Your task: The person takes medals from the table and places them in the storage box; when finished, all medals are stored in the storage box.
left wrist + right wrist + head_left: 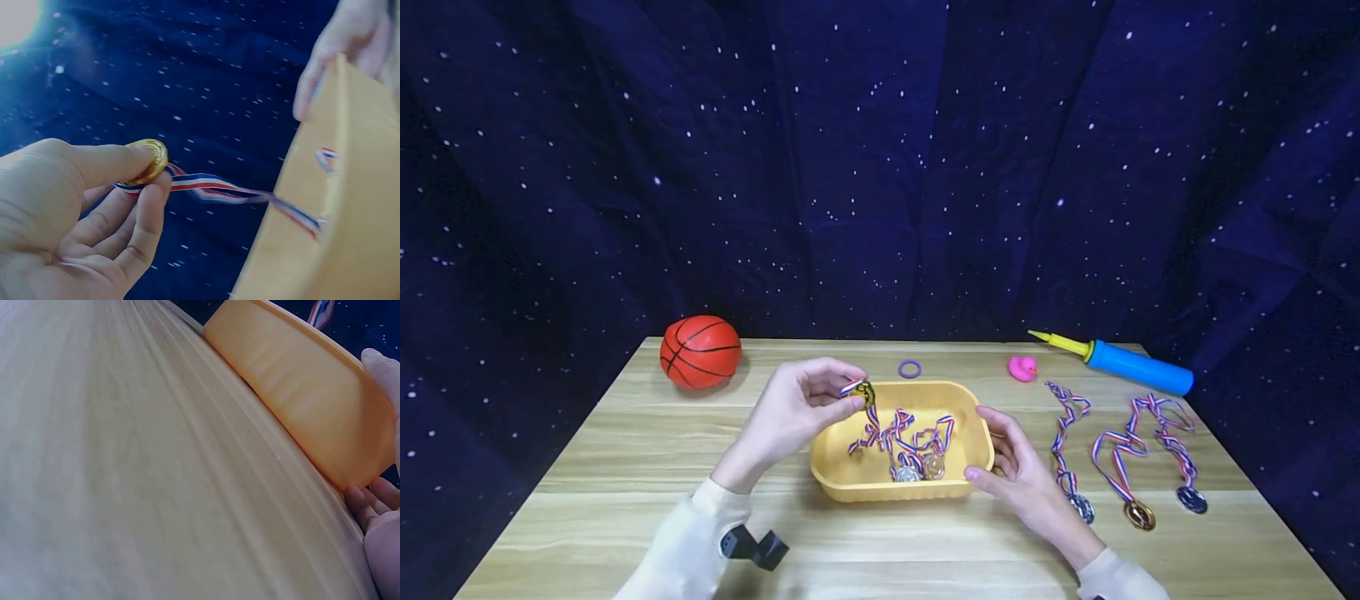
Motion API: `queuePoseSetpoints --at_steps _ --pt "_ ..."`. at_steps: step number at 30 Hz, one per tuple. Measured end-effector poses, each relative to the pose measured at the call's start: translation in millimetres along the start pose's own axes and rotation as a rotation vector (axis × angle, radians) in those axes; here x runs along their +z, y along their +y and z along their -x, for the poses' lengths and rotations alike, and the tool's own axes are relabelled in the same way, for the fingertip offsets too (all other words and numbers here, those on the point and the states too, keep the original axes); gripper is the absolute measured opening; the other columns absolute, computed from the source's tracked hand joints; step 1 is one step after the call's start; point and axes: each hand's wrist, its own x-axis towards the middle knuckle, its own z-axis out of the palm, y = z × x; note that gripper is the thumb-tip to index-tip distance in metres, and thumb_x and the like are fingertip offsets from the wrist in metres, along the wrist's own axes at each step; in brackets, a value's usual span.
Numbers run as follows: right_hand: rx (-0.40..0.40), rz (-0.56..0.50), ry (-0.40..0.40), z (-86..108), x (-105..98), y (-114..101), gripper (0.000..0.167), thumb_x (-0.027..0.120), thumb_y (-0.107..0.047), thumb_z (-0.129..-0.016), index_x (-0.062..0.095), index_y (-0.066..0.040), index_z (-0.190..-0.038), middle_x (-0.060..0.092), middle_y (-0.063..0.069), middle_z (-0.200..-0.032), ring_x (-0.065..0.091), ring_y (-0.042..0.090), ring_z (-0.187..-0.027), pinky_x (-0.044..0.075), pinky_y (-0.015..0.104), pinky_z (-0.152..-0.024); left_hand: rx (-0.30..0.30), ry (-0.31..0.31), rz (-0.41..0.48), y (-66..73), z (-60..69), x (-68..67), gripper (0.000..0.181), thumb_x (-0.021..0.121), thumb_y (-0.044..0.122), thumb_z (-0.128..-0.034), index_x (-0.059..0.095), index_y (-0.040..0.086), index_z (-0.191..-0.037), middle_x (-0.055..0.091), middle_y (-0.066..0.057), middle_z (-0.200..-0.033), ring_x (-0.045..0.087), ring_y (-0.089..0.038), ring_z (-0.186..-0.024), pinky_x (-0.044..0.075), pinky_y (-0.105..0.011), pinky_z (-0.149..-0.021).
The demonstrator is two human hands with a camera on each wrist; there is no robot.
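My left hand (797, 412) pinches a gold medal (152, 164) between thumb and fingers, above the left side of a yellow plastic bin (895, 493). Its red, white and blue ribbon (215, 186) trails down into the bin. Inside lie more striped ribbons (901, 433), a silver medal (908, 473) and a bronze-looking medal (933, 466). My right hand (1018, 471) grips the bin's right end, its thumb at the front corner of the rim. In the right wrist view, fingertips (357, 501) reach the base of that end.
Right of the bin lie a silver medal (1081, 507), a gold medal (1139, 515) and a dark silver medal (1192, 499) with ribbons. Behind are a pink rubber duck (1022, 368), a blue hand pump (1138, 367), a purple ring (909, 369) and a small basketball (701, 352).
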Motion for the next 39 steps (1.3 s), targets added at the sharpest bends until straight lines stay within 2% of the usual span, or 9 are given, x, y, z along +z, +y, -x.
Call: queuePoseSetpoints --at_steps 4,8,15,19,26,33,39 --pt "-0.008 -0.003 -0.004 0.1 0.3 0.7 0.085 0.084 -0.001 -0.096 0.04 -0.011 -0.168 0.045 0.023 -0.168 0.055 0.033 -0.147 0.047 0.021 -0.119 -0.024 -0.042 -0.013 -16.9 3.8 8.0 0.035 0.087 -0.004 -0.0926 0.081 0.003 -0.126 0.084 -0.009 -0.107 0.08 -0.019 -0.091 0.067 -0.028 -0.081" --pt "-0.014 0.003 -0.006 -0.2 0.3 1.0 0.085 0.083 0.0 -0.097 0.039 -0.01 -0.169 0.043 0.021 -0.17 0.054 0.029 -0.148 0.045 0.02 -0.119 -0.025 -0.069 -0.056 -26.2 4.6 12.6 0.033 0.087 -0.003 -0.0918 0.083 0.006 -0.123 0.083 -0.009 -0.106 0.079 -0.018 -0.088 0.067 -0.029 -0.082" --pt "-0.001 0.014 -0.009 -0.9 -0.1 -3.5 0.087 0.085 -0.002 -0.096 0.039 -0.013 -0.169 0.046 0.021 -0.167 0.055 0.035 -0.147 0.047 0.021 -0.118 -0.081 -0.108 -0.137 -29.5 5.8 21.8 0.023 0.087 0.002 -0.0924 0.084 0.01 -0.113 0.078 -0.005 -0.098 0.081 -0.016 -0.081 0.067 -0.03 -0.069" --pt "-0.008 0.02 -0.005 -0.4 -0.4 -3.2 0.086 0.084 -0.002 -0.096 0.04 -0.012 -0.168 0.048 0.022 -0.165 0.057 0.032 -0.144 0.049 0.021 -0.116 -0.097 -0.12 -0.19 -30.4 7.0 27.2 0.025 0.085 -0.001 -0.0926 0.083 0.011 -0.114 0.075 -0.003 -0.095 0.081 -0.013 -0.078 0.064 -0.028 -0.062" --pt "-0.006 0.015 0.0 1.0 1.1 -2.0 0.085 0.084 -0.001 -0.097 0.04 -0.011 -0.168 0.048 0.022 -0.165 0.058 0.03 -0.143 0.049 0.02 -0.116 -0.066 -0.181 -0.242 -34.9 8.0 32.1 0.025 0.083 -0.006 -0.0926 0.085 0.007 -0.114 0.076 -0.006 -0.095 0.079 -0.01 -0.075 0.064 -0.027 -0.061" --pt "-0.002 0.024 0.001 1.9 1.9 -1.6 0.085 0.085 -0.002 -0.096 0.04 -0.012 -0.168 0.047 0.02 -0.167 0.057 0.029 -0.144 0.048 0.02 -0.117 0.014 -0.186 -0.384 -38.2 8.1 33.8 0.019 0.091 -0.001 -0.0883 0.087 0.01 -0.103 0.077 0.008 -0.079 0.069 -0.004 -0.069 0.059 -0.023 -0.064" --pt "-0.001 0.027 0.004 0.5 2.5 -2.4 0.085 0.085 -0.002 -0.096 0.04 -0.012 -0.168 0.047 0.02 -0.167 0.057 0.028 -0.144 0.048 0.02 -0.117 0.06 -0.241 -0.453 -39.9 8.8 35.8 0.018 0.092 0.002 -0.0885 0.087 0.01 -0.103 0.08 0.009 -0.083 0.067 -0.002 -0.073 0.057 -0.026 -0.069"
